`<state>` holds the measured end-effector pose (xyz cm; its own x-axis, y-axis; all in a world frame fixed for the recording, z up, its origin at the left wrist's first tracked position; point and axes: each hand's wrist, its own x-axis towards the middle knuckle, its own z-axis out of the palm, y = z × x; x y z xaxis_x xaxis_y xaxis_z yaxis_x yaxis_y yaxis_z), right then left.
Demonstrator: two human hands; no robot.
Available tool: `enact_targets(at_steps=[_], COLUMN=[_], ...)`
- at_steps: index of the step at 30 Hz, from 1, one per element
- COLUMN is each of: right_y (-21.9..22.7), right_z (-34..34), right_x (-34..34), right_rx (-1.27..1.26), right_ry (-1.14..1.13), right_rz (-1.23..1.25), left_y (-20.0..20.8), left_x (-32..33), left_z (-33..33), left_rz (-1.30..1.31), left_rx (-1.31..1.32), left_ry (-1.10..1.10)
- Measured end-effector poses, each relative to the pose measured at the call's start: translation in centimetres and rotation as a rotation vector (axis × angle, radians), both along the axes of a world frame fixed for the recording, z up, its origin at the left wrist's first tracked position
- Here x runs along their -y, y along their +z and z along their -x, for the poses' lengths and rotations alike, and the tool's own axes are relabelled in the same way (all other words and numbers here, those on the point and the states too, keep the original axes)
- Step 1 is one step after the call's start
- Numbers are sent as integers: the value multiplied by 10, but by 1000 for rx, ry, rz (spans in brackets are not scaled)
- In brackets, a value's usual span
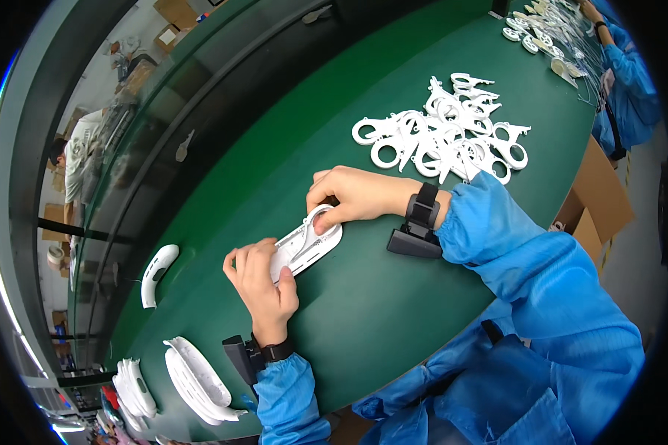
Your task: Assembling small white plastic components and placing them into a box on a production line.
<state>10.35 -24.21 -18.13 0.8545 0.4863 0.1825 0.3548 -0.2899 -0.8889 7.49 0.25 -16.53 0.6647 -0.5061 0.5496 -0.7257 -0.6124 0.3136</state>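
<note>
In front of me a long white plastic shell (325, 249), rounded at its ends, lies tilted with its hollow side up. My left hand (263, 285) grips its near-left end, thumb on one side and fingers on the other. Over the far-right end, my right hand (352, 195) pinches the ring of a white ring-shaped plastic part (309, 221). The part's tapered tail lies within the shell; whether it is seated there I cannot tell. Beyond my right wrist, a heap of similar white ring-shaped parts (416, 137) is spread on the green table (378, 289).
A curved white piece (156, 274) lies at the left. Nested white shells (200, 382) and another stack of shells (135, 389) are near the lower left. A cardboard box (597, 189) stands off the right edge. Far right, a co-worker's blue sleeve (623, 63) borders more white parts (545, 37).
</note>
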Motion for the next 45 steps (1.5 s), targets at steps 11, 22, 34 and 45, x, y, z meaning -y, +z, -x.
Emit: enact_targets(at_steps=[11,22,34,45], right_y=[-4,-3,2,17], right_z=[-2,2,4,12], right_x=[0,-3,-8,-15], right_rx=[59,89,228,248], right_ry=[44,60,130,129], right_rz=[79,66,194,253], left_y=[3,2,3,4], left_x=[16,14,12,20], left_z=[11,13,15,17], left_rz=[-106,-161,-238,-189], left_rx=[-115,-90,-47,1], left_ry=[111,99,27,77])
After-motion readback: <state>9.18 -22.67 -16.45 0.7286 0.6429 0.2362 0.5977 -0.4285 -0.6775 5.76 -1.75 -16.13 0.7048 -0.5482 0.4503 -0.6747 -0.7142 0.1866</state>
